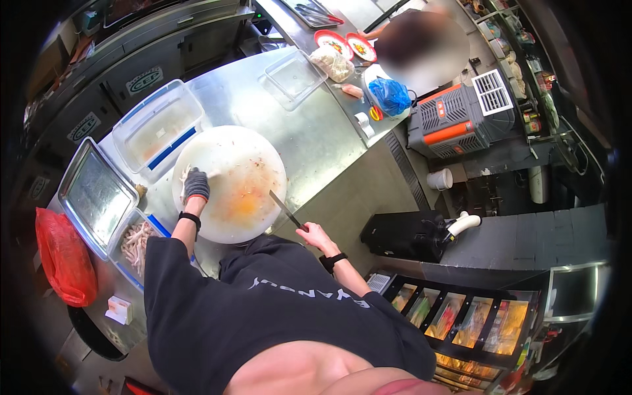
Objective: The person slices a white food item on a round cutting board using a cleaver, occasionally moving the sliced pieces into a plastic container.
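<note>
My left hand [196, 185], in a dark grey knit glove, rests on the left part of a round white cutting board [231, 148]. Its fingers are closed around a pale chicken foot [184, 180], whose ends show on either side of the glove. My right hand [317, 236] is bare and grips the dark handle of a kitchen knife [285, 209]. The blade points up and left, its tip over the board's right edge. Orange stains and small scraps mark the board. A clear plastic bin of chicken feet [137, 244] stands left of my left forearm.
Beyond the board is a clear bin [160, 129] with little in it. A metal tray [98, 190] and a red plastic bag [65, 256] lie at left. A clear lid [295, 79] and a blue bag [390, 95] are farther off. Another person [419, 47] stands at the counter's far end.
</note>
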A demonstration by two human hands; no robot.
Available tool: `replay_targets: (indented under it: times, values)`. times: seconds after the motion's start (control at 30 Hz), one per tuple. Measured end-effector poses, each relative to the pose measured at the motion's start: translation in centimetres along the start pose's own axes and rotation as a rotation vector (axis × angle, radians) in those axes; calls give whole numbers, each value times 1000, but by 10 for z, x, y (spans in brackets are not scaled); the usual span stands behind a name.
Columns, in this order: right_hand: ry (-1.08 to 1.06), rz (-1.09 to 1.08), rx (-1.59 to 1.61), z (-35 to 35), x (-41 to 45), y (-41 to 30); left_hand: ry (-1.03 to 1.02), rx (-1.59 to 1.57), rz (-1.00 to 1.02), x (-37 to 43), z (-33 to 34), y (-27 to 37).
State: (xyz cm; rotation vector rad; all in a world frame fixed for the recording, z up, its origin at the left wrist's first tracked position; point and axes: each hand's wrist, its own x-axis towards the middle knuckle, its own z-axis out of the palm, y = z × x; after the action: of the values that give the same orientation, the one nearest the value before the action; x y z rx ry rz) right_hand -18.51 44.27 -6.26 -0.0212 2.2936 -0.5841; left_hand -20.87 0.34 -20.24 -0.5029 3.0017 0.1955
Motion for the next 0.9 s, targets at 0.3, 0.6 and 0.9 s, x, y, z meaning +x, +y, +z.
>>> replay_targets:
  times: [0.3,0.6,0.9]
  values:
    - [-39,-71,296,35,36,-25,59,-217,720,-69,-10,65]
    - [-45,-37,486,64,74,-54,119,-803,-294,-88,13,71]
    - [-195,-183,463,89,74,-81,-130,-890,-499,-67,34,93]
